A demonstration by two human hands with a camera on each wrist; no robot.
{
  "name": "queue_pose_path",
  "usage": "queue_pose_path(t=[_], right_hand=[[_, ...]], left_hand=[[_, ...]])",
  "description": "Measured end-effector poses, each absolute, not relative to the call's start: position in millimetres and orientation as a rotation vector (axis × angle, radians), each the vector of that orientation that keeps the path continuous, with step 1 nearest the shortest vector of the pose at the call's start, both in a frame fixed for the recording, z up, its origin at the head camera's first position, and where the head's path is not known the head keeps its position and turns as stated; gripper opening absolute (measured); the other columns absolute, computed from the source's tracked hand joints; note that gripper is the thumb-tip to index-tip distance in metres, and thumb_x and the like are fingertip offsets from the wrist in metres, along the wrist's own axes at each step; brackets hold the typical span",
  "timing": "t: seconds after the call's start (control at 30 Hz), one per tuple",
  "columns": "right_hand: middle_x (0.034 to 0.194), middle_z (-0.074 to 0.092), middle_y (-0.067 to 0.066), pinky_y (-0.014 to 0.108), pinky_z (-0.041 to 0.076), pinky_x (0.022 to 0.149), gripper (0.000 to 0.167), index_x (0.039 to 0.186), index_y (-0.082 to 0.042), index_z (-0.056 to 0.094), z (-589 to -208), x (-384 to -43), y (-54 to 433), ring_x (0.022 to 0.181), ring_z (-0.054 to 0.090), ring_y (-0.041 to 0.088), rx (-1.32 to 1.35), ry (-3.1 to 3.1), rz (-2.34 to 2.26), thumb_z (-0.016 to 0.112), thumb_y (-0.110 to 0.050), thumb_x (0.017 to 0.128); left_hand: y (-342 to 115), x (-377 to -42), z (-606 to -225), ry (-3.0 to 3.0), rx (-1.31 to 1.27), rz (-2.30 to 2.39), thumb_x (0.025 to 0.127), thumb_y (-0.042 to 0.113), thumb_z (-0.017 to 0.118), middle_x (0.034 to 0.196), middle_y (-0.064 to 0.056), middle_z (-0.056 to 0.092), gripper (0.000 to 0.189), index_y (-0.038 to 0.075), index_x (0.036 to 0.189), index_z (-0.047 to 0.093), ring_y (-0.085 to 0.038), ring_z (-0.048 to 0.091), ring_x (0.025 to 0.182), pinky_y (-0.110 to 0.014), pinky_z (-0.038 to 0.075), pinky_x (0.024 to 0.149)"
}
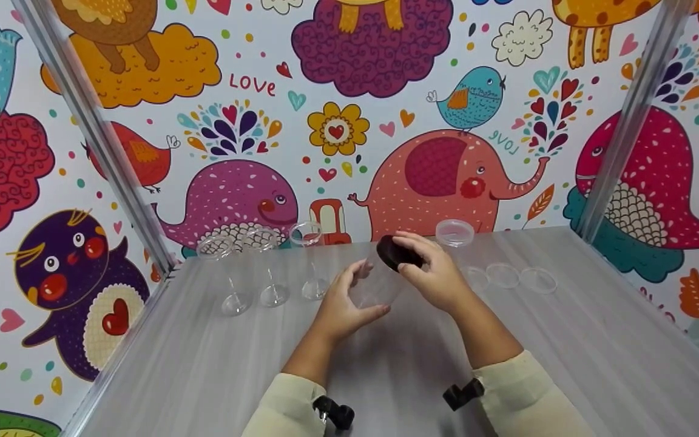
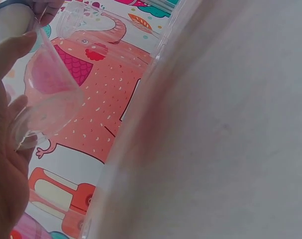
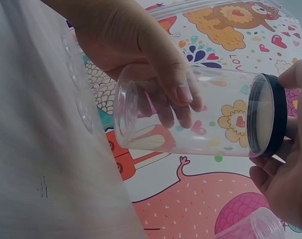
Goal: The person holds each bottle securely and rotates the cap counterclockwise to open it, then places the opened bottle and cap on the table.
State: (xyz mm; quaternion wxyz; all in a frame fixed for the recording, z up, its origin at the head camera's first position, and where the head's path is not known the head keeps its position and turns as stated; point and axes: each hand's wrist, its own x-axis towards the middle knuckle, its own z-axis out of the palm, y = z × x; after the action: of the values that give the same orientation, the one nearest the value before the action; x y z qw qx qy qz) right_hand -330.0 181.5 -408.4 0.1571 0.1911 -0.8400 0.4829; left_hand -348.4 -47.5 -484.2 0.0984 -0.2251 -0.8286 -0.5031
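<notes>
Tabletop (image 1: 192,364) in grey wood grain; above it, with left hand (image 1: 338,306), gripping a clear cylindrical plastic jar (image 3: 215,114), tilted, by curling thumb and fingers round its wall. With right hand (image 1: 437,270), pinching the round black lid (image 1: 393,255) at its mouth. Standing behind: three clear plastic jars (image 1: 272,267) leftward, one (image 1: 455,233) rightward.

The jar (image 3: 210,114) is made of clear, glossy plastic; the lid (image 1: 391,254) is formed of dark, smooth plastic. The table (image 1: 192,364) is finished in smooth, wood-like streaks. The posts (image 1: 91,121) are made of satiny metal, the sleeves (image 1: 525,394) of matt cloth.
</notes>
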Motion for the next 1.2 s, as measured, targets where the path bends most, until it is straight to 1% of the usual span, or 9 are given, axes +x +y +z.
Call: queue_pose_path(t=[0.13, 0.27, 0.4, 0.53, 0.7, 0.8, 0.93, 1.07, 1.2], right_hand=[[0.161, 0.057, 0.001, 0.058, 0.050, 0.119, 0.050, 0.146, -0.022, 0.067, -407.9, -330.2, 181.1, 0.151, 0.050, 0.029, 0.568, -2.396, 1.414, 0.062, -0.013, 0.097], [0.162, 0.056, 0.002, 0.058, 0.050, 0.119, 0.048, 0.145, -0.023, 0.067, -407.2, -329.8, 181.0, 0.151, 0.050, 0.030, 0.568, -2.395, 1.426, 0.063, -0.015, 0.098], [0.160, 0.056, 0.006, 0.060, 0.050, 0.118, 0.046, 0.147, -0.022, 0.066, -407.5, -330.5, 180.7, 0.148, 0.051, 0.032, 0.543, -2.387, 1.408, 0.068, -0.030, 0.101], [0.154, 0.058, 0.008, 0.060, 0.053, 0.115, 0.056, 0.148, -0.022, 0.064, -407.9, -331.4, 180.4, 0.142, 0.055, 0.032, 0.446, -2.406, 1.366, 0.073, -0.047, 0.099], [0.149, 0.059, 0.009, 0.058, 0.056, 0.112, 0.063, 0.147, -0.021, 0.065, -407.5, -331.0, 179.7, 0.137, 0.057, 0.032, 0.343, -2.458, 1.326, 0.076, -0.055, 0.095], [0.147, 0.061, 0.009, 0.057, 0.056, 0.112, 0.061, 0.146, -0.020, 0.066, -407.0, -330.8, 179.3, 0.136, 0.057, 0.031, 0.356, -2.455, 1.329, 0.077, -0.051, 0.094], [0.149, 0.062, 0.007, 0.057, 0.056, 0.111, 0.053, 0.145, -0.021, 0.068, -406.6, -329.9, 179.9, 0.137, 0.056, 0.031, 0.412, -2.435, 1.346, 0.076, -0.042, 0.097], [0.156, 0.060, 0.004, 0.061, 0.052, 0.115, 0.047, 0.146, -0.021, 0.067, -406.0, -328.9, 180.8, 0.145, 0.053, 0.033, 0.479, -2.423, 1.365, 0.070, -0.029, 0.100], [0.161, 0.056, 0.002, 0.061, 0.048, 0.120, 0.047, 0.147, -0.021, 0.066, -405.6, -328.4, 180.7, 0.152, 0.049, 0.032, 0.531, -2.414, 1.410, 0.061, -0.018, 0.100]], left_hand=[[-47.9, -347.6, -484.1, -2.451, -0.666, -1.499, 0.075, 0.060, 0.091, 0.154, 0.011, 0.059, 0.100, 0.026, 0.158, 0.046, -0.015, 0.054, 0.144, -0.047, 0.045, 0.125], [-48.2, -347.7, -484.5, -2.450, -0.661, -1.501, 0.075, 0.060, 0.091, 0.153, 0.011, 0.059, 0.099, 0.029, 0.158, 0.046, -0.015, 0.054, 0.143, -0.046, 0.046, 0.125], [-48.2, -347.3, -484.3, -2.455, -0.652, -1.504, 0.075, 0.060, 0.091, 0.153, 0.012, 0.059, 0.098, 0.031, 0.157, 0.046, -0.014, 0.053, 0.143, -0.046, 0.046, 0.125], [-47.4, -346.5, -483.3, -2.456, -0.652, -1.517, 0.076, 0.056, 0.092, 0.154, 0.012, 0.059, 0.097, 0.030, 0.157, 0.047, -0.014, 0.053, 0.144, -0.046, 0.045, 0.126], [-46.6, -346.4, -482.8, -2.460, -0.649, -1.521, 0.076, 0.052, 0.093, 0.153, 0.012, 0.059, 0.094, 0.032, 0.156, 0.047, -0.014, 0.053, 0.145, -0.046, 0.045, 0.126], [-46.9, -347.0, -483.5, -2.462, -0.651, -1.512, 0.075, 0.056, 0.092, 0.153, 0.013, 0.059, 0.095, 0.032, 0.156, 0.047, -0.014, 0.053, 0.144, -0.046, 0.045, 0.126], [-47.2, -347.4, -483.9, -2.460, -0.665, -1.504, 0.075, 0.059, 0.091, 0.153, 0.013, 0.059, 0.097, 0.031, 0.156, 0.047, -0.014, 0.054, 0.145, -0.046, 0.045, 0.126], [-47.5, -347.4, -483.7, -2.456, -0.678, -1.499, 0.076, 0.060, 0.091, 0.154, 0.012, 0.059, 0.097, 0.030, 0.157, 0.047, -0.014, 0.054, 0.145, -0.045, 0.045, 0.126], [-47.6, -348.2, -483.5, -2.452, -0.684, -1.493, 0.076, 0.059, 0.091, 0.153, 0.012, 0.059, 0.096, 0.030, 0.157, 0.047, -0.014, 0.054, 0.144, -0.045, 0.045, 0.126]])
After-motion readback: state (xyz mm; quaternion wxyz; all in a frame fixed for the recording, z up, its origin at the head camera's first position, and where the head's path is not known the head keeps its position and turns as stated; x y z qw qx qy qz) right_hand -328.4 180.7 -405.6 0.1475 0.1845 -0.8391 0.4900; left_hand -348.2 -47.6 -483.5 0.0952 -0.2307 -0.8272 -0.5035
